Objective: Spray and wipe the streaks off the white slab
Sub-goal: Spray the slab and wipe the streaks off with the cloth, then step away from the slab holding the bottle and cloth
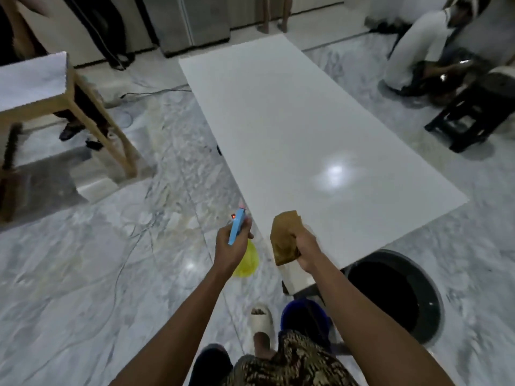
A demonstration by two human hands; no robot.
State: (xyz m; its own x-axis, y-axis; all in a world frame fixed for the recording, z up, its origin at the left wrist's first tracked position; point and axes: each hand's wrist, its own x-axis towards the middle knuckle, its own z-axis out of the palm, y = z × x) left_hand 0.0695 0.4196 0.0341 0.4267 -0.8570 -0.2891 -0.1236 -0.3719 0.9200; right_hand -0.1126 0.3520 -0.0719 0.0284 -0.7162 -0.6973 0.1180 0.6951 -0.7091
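White slab (306, 135) beyond fingers (246, 222) gripping spray bottle (237, 228).

The slab (301, 129) lies flat out in front of the person, above the floor (83, 274). The left hand (232, 242) holds the spray bottle (237, 227) just left of the slab's near corner. The right hand (303, 246) holds the cloth (284, 238) over the near edge. A table (41, 87) stands far to the left. A stool (479, 107) stands to the right. A round bin (398, 296) sits under the near end, with a bucket (303, 316) beside it
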